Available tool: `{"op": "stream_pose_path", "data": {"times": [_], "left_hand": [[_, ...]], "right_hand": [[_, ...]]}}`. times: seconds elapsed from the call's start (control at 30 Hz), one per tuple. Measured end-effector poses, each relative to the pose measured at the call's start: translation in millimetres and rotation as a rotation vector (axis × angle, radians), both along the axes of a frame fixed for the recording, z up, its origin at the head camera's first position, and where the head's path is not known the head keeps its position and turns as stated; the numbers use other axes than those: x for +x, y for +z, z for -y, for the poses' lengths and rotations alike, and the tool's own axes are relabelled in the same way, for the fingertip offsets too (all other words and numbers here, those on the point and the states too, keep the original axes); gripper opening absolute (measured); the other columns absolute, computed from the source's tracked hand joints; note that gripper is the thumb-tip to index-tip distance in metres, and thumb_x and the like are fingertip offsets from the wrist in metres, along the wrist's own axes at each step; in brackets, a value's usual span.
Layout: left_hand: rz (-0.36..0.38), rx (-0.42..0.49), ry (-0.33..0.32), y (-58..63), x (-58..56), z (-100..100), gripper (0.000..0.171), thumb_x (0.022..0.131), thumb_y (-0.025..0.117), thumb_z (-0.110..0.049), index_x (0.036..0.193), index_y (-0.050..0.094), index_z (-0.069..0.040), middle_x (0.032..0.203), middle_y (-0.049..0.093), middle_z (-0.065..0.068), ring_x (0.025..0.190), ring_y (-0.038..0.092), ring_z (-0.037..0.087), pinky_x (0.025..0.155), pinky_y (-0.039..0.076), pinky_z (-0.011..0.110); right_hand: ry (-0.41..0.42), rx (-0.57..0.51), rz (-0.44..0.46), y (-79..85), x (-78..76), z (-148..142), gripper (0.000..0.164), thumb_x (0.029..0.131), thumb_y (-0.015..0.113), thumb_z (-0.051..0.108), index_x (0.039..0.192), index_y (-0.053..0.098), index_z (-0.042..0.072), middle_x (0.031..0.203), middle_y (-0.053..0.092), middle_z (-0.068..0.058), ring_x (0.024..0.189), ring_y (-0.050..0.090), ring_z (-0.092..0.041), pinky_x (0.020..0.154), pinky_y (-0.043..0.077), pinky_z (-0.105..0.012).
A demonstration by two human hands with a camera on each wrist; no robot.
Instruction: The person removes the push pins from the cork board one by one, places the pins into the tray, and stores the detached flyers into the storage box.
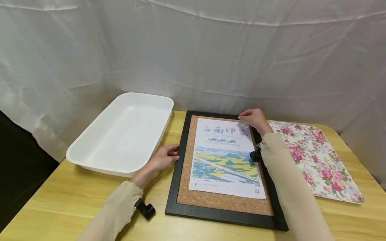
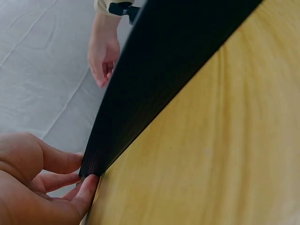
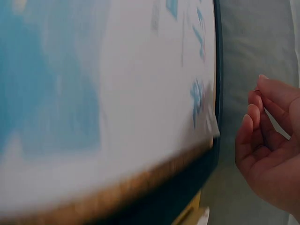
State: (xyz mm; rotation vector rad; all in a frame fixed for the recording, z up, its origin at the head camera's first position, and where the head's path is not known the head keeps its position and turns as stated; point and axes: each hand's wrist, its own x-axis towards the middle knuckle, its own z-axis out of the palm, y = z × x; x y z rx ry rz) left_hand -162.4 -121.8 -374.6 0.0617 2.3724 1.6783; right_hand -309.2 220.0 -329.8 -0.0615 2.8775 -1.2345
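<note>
A cork board with a black wooden frame lies on the table, bearing a printed poster with blue lettering and a yellow-green landscape. A small dark dot marks the poster's top left corner. My left hand touches the frame's left side with its fingertips, thumb nearest me. Over the board's top right corner, my right hand pinches a thin dark pin between thumb and forefinger; most of the pin is hidden by the fingertips. In the right wrist view, the poster's corner is slightly raised off the cork.
A deep white plastic tray stands left of the board, close behind my left forearm. To the right lies a flat floral-patterned mat, partly behind my right sleeve. A pale curtain hangs along the table's back edge.
</note>
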Motion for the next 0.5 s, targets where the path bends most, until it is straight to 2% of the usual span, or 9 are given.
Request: {"op": "stream_pose_path", "data": {"times": [0.13,0.23,0.3,0.37,0.5], "left_hand": [[0.0,-0.005,0.007,0.3,-0.5,0.5,0.048,0.087,0.055,0.003,0.134,0.043,-0.002,0.117,0.054,0.012,0.1,0.051,0.023,0.077,0.045,0.032],[-0.002,-0.008,0.01,-0.8,-0.6,0.6,0.048,0.087,0.055,0.003,0.134,0.044,-0.003,0.116,0.054,0.011,0.099,0.051,0.022,0.076,0.045,0.031],[-0.001,-0.006,0.013,-1.3,-0.5,0.6,0.048,0.087,0.056,0.002,0.133,0.044,-0.003,0.114,0.055,0.01,0.098,0.052,0.022,0.076,0.045,0.031],[-0.009,-0.006,0.004,-1.7,-0.2,0.9,0.048,0.087,0.055,0.003,0.134,0.043,-0.002,0.113,0.055,0.011,0.098,0.052,0.022,0.076,0.045,0.031],[-0.016,0.002,-0.007,-1.6,0.5,1.2,0.048,0.087,0.055,0.003,0.134,0.043,0.0,0.115,0.054,0.013,0.099,0.052,0.023,0.077,0.045,0.032]], "right_hand": [[-0.003,-0.019,0.006,2.4,2.2,-14.6,0.031,0.087,0.062,0.026,0.1,0.065,-0.002,0.099,0.058,-0.017,0.088,0.053,-0.031,0.075,0.044,-0.044],[-0.012,-0.023,0.015,1.7,1.8,-26.6,0.034,0.084,0.064,0.032,0.096,0.066,0.0,0.097,0.058,-0.015,0.084,0.052,-0.03,0.07,0.045,-0.041],[-0.012,-0.025,0.021,-1.2,-0.5,-36.1,0.037,0.083,0.064,0.035,0.096,0.065,0.001,0.096,0.057,-0.014,0.083,0.05,-0.029,0.066,0.045,-0.039],[-0.053,-0.022,0.019,-7.6,-5.9,-46.6,0.037,0.08,0.067,0.039,0.093,0.066,0.004,0.093,0.057,-0.01,0.079,0.048,-0.025,0.061,0.043,-0.041],[-0.077,-0.031,0.034,-19.3,-15.3,-67.9,0.04,0.08,0.066,0.042,0.095,0.065,0.005,0.094,0.055,-0.01,0.076,0.044,-0.024,0.056,0.04,-0.042]]}}
